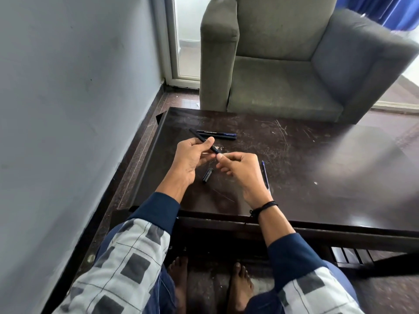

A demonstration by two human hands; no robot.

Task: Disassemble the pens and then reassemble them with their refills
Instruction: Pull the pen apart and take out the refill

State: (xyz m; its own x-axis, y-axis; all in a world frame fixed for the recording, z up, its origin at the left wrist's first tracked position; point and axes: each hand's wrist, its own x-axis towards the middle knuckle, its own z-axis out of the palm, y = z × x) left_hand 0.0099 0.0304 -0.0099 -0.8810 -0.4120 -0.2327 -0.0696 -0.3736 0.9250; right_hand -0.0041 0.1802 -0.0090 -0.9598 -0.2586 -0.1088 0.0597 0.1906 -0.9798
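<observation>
Left hand (192,156) grips a black pen (200,138) above the desk (328,168); right hand (242,171) pinches its near tip. Below lies a pen cap (208,175), a blue refill (264,175) right of it, two pens (217,134) beyond it.

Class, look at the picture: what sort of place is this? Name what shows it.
Probably a home living room: a grey armchair beside a low dark coffee table, and a glass door in the corner.

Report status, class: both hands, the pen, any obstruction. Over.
Status: left grip holds black barrel; right grip pinches its tip. Loose on table: cap, blue refill. Nothing obstructing.
</observation>
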